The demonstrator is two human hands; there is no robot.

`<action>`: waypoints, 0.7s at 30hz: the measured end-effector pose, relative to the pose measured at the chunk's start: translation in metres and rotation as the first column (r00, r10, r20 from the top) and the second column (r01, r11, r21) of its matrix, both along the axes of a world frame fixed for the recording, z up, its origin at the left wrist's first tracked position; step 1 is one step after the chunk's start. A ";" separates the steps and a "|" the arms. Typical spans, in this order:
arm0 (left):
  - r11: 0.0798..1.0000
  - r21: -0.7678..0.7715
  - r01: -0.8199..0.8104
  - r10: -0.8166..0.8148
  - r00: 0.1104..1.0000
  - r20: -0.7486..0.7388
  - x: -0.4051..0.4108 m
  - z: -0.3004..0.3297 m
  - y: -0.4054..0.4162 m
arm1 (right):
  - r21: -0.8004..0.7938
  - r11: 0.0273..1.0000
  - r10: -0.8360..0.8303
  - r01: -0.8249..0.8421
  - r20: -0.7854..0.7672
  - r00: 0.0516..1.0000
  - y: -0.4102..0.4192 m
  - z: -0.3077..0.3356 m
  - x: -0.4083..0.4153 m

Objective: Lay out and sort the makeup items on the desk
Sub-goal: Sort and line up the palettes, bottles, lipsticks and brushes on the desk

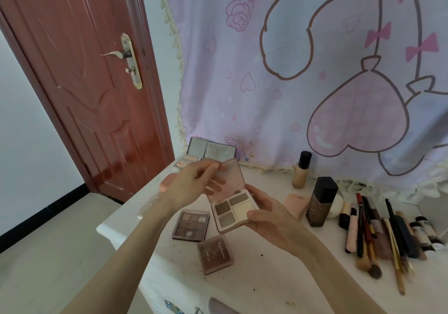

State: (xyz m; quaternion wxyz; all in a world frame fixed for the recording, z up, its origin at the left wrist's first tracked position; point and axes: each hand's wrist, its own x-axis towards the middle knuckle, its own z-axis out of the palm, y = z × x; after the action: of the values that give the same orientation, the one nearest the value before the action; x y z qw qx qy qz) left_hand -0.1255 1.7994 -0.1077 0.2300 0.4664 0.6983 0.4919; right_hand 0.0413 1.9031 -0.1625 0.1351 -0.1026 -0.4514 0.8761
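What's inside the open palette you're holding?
The palette holds four pans: three grey-brown shades and one pale cream. The left hand lifts the clear lid; the right hand grips the base. The right thumb covers the near right corner.

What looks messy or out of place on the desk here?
Dark crumbs speckle the white desk near the closed palettes. The brushes and pencils at right lie crossed and fanned, not lined up. Nothing looks broken.
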 end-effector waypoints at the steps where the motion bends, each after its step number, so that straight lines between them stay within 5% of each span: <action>1: 1.000 -0.013 -0.020 0.019 1.000 -0.015 -0.003 0.000 0.005 | 0.006 1.000 -0.004 0.004 0.032 0.999 -0.001 0.000 -0.002; 7: 0.998 -0.061 -0.025 0.023 0.999 -0.025 -0.011 0.000 0.028 | 0.355 0.903 -0.357 0.242 0.309 0.881 0.002 0.001 -0.021; 12: 1.000 -0.029 0.005 -0.005 1.000 -0.026 -0.010 0.005 0.045 | 0.531 0.807 -0.467 0.259 0.304 0.831 0.012 0.009 -0.037; 16: 0.991 0.050 -0.123 0.126 0.990 -0.069 -0.020 -0.006 0.058 | 0.550 0.749 -0.582 0.371 0.276 0.765 0.034 0.004 -0.053; 19: 0.976 -0.079 -0.202 0.177 0.951 -0.254 -0.034 -0.031 0.052 | 0.576 0.687 -0.673 0.443 0.275 0.687 0.063 -0.001 -0.066; 21: 0.943 -0.279 -0.183 0.053 0.908 -0.416 -0.042 -0.053 0.044 | 0.583 0.650 -0.725 0.487 0.285 0.627 0.082 -0.006 -0.076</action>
State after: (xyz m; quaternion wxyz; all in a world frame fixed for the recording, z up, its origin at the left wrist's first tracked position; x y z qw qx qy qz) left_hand -0.1675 1.8433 -0.1610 0.1214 0.4719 0.8265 0.2820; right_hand -0.0348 1.9856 -0.1684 0.3304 -0.4393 -0.5959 0.5854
